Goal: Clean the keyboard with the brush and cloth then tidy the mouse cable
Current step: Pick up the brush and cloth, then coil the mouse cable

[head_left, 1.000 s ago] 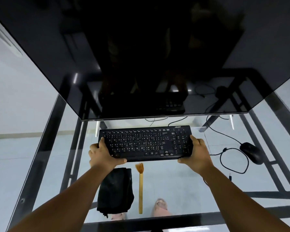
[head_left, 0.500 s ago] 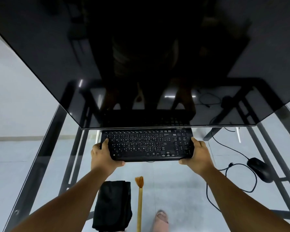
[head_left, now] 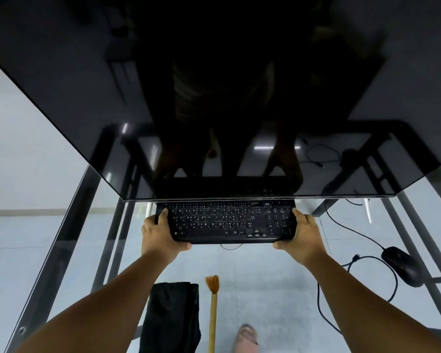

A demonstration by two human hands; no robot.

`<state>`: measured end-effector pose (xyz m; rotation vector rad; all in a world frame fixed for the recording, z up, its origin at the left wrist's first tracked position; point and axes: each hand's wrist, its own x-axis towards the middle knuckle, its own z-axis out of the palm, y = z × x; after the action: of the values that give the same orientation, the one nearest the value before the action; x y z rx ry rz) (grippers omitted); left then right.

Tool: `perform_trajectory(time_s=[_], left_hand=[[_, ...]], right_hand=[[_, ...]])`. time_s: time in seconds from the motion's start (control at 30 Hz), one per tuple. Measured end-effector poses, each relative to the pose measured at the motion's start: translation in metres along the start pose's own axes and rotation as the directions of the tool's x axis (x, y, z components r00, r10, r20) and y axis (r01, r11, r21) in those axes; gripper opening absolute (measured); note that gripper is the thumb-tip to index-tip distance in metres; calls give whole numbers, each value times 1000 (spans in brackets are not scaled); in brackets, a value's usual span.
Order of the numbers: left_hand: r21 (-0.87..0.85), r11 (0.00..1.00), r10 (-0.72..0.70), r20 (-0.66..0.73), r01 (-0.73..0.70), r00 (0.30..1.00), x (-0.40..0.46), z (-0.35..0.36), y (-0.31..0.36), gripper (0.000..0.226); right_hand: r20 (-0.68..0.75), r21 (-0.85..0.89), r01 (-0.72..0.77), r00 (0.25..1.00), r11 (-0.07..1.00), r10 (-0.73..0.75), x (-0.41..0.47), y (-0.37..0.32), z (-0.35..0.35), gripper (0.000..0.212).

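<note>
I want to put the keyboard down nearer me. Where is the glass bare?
Bare glass lies between the straw brush and the mouse cable. Left is crowded by the folded black cloth, right by the black mouse.

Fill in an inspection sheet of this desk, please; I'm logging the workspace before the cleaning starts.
Surface: glass desk on a dark metal frame.
Job's things: keyboard under the monitor's edge; brush and black cloth lie nearer, untouched; mouse at right.
Clutter: nothing seen.
Hands: left hand and right hand grip the keyboard's ends.
Cables: mouse cable loops loosely.
Surroundings: dark monitor; pale floor, a slippered foot below.
</note>
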<state>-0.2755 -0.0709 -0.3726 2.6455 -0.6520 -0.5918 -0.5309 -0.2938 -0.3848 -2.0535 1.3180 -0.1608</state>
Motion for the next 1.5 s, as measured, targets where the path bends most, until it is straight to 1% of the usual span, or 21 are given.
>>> perform_trajectory(time_s=[0.3,0.4,0.47,0.57,0.67,0.8,0.93,1.03,1.1,1.23,1.3,1.43,1.5], left_hand=[[51,998,21,-6,-21,1000,-1,5,-4,115],[101,994,54,-40,-50,998,-5,6,-3,109],[127,988,101,-65,-92,993,-8,7,1,104],[142,972,198,-73,-186,978,-16,13,11,92],[153,943,305,-39,-296,952,-27,24,30,83],[184,891,411,61,-415,909,-43,46,65,83],[215,843,476,130,-493,870,-59,75,108,85],[224,834,474,178,-504,862,-73,98,141,86],[258,827,461,200,-500,865,-75,104,148,87],[307,823,421,234,-478,876,-88,126,169,86],[320,822,406,248,-470,879,-94,136,177,87],[375,808,373,273,-455,887,-102,147,180,90],[396,801,365,272,-449,890,-104,149,183,92]], right_hand=[[20,-42,-29,999,999,30,-2,-2,-1,114],[24,-80,-29,999,996,31,-5,-4,-1,113],[5,-84,-26,1000,996,26,-8,-6,-3,112],[-64,-55,-21,998,998,18,-8,-8,-8,100],[-142,6,2,990,1000,-1,-7,-5,-17,86],[-203,46,1,979,999,8,-7,11,-36,69],[-252,54,-23,967,998,36,-11,41,-63,57],[-280,56,-40,959,998,54,-17,73,-90,50],[-290,58,-52,955,997,66,-19,85,-99,46],[-280,33,-136,950,990,140,-23,132,-130,52],[-245,1,-192,951,981,187,-24,152,-142,56],[-102,-115,-250,966,961,239,-34,178,-151,63],[-87,-87,-253,965,964,245,-38,191,-151,65]])
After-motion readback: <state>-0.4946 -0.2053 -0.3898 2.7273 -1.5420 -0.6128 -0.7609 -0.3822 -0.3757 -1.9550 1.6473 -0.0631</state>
